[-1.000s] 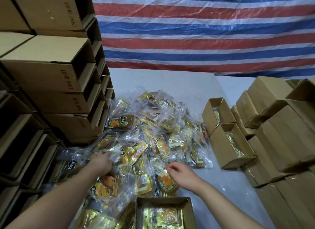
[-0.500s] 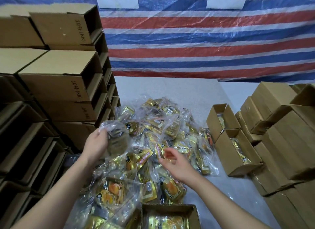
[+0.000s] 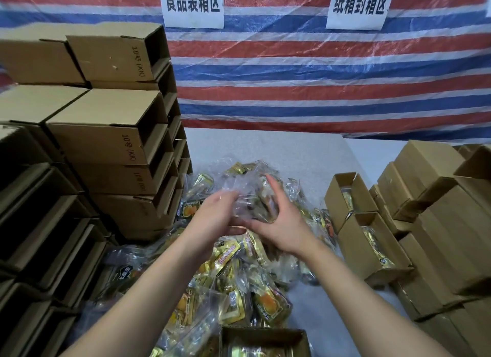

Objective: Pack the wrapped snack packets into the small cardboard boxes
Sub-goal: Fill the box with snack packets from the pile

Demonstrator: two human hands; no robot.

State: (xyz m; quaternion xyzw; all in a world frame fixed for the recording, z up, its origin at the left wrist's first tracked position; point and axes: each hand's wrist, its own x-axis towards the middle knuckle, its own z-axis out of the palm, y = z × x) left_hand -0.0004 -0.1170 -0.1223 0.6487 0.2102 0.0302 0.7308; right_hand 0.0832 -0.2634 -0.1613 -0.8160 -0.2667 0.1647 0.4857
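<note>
A heap of gold-and-clear wrapped snack packets (image 3: 239,271) covers the grey table in front of me. Above the heap, both hands meet on one clear-wrapped packet (image 3: 255,200). My left hand (image 3: 212,218) grips its left side. My right hand (image 3: 279,223) holds its right side with the fingers spread upward along it. An open small cardboard box (image 3: 265,335) with packets inside sits at the near edge, below my arms. Two more open boxes (image 3: 372,247) holding packets stand to the right of the heap.
Tall stacks of empty cardboard boxes (image 3: 106,133) lying on their sides wall off the left. Closed and open boxes (image 3: 438,223) crowd the right side. A red, white and blue striped tarp (image 3: 305,77) with two paper signs hangs behind the table (image 3: 265,146).
My left hand lifted a packet from the heap and carried it up toward the middle. My right hand rose from the heap and joined it on the packet. The view tilted upward.
</note>
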